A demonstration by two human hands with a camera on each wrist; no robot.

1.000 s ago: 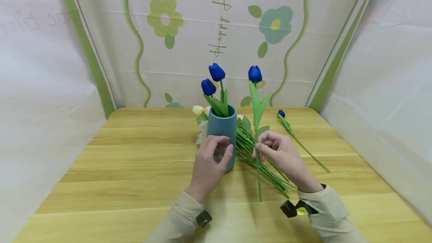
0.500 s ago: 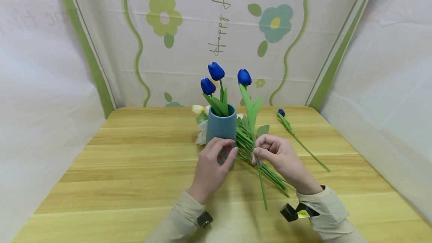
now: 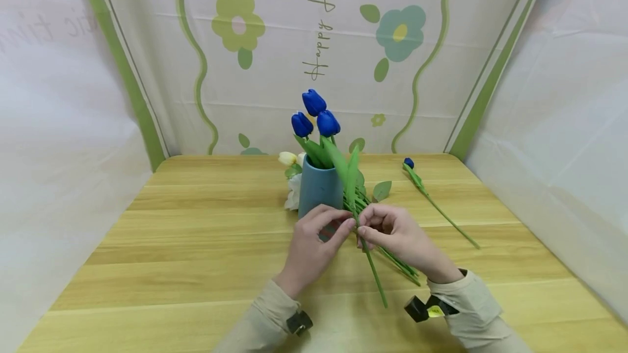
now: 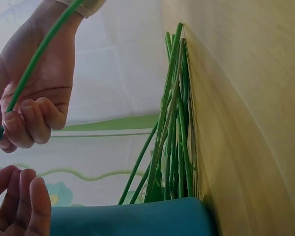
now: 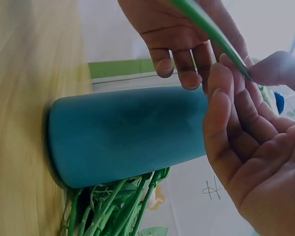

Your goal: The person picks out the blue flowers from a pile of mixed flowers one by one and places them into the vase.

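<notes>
In my right hand (image 3: 399, 238) I hold a blue artificial tulip (image 3: 328, 123), its stem pinched between thumb and fingers. The tulip leans left, with its bloom in front of the vase opening and its stem end low and to the right. The fingertips of my left hand (image 3: 314, 244) meet the same stem just left of the right hand, thumb on one side and fingers on the other. Behind the left hand stands a blue-grey vase (image 3: 320, 187), also close by in the right wrist view. Two blue tulips (image 3: 314, 102) with green leaves stand in it.
Another blue tulip (image 3: 441, 211) lies on the wooden table (image 3: 196, 233) at the right. A bundle of green stems (image 4: 172, 123) lies beside the vase. White flowers (image 3: 293, 192) show behind it. Printed fabric (image 3: 275, 70) hangs at the back and sides.
The held tulip has tilted and moved left, its bloom now close to the two in the vase. My right hand has shifted left, and the left hand's fingertips have come to its stem.
</notes>
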